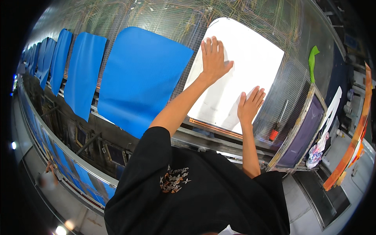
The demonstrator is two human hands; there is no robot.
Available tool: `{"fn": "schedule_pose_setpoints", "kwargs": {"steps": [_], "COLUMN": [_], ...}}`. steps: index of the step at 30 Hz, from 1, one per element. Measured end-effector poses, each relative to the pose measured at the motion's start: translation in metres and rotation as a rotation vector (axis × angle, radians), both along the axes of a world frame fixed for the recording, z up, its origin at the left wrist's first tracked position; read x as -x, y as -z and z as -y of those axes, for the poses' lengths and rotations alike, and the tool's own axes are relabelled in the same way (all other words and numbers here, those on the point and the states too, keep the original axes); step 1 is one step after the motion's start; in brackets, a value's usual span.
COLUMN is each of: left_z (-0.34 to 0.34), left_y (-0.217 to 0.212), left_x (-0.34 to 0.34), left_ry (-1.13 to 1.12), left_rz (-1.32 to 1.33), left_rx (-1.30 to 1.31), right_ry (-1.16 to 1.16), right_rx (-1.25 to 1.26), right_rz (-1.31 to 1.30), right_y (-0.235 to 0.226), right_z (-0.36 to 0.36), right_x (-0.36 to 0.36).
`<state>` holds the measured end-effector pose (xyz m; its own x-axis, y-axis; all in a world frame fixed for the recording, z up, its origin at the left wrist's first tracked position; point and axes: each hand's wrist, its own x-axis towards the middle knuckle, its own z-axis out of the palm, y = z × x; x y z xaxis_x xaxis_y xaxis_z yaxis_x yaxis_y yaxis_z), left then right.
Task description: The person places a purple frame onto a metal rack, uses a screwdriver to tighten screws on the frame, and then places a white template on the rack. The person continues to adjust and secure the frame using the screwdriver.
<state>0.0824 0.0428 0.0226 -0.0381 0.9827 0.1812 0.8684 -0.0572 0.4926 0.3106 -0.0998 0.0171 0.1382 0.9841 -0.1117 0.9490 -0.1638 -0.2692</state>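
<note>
Free to reach between the left hand (213, 64) and right hand (250, 107), low across the white sheet (239, 75). Passable leftward over the nearest blue sheet (141, 74). Narrowed on the counter (294, 92) to the right by a red-ended tool (274, 134), then blocked farther along by a framed screen (299, 131).

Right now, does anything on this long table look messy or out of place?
Yes, mainly the tabletop: tangled coloured lines sprawl across it, especially beyond the white sheet, looking messy against the straight grid; whether ink or thread, I can't tell. The nearest blue sheet also looks uneven, its rippled lower edge overhanging the tabletop.
</note>
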Motion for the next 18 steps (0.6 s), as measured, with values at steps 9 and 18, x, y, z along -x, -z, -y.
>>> {"fn": "schedule_pose_setpoints", "kwargs": {"steps": [9,18], "left_z": [-0.097,-0.119], "left_y": [-0.001,0.011], "left_x": [0.076,0.076], "left_ry": [-0.312,-0.278], "left_rz": [0.232,0.160], "left_rx": [0.058,0.184], "right_ry": [0.030,0.043], "right_rx": [-0.136,-0.154], "right_rz": [0.026,0.060], "right_y": [0.014,0.017], "right_z": [-0.001,-0.001], "right_x": [0.012,0.009]}}
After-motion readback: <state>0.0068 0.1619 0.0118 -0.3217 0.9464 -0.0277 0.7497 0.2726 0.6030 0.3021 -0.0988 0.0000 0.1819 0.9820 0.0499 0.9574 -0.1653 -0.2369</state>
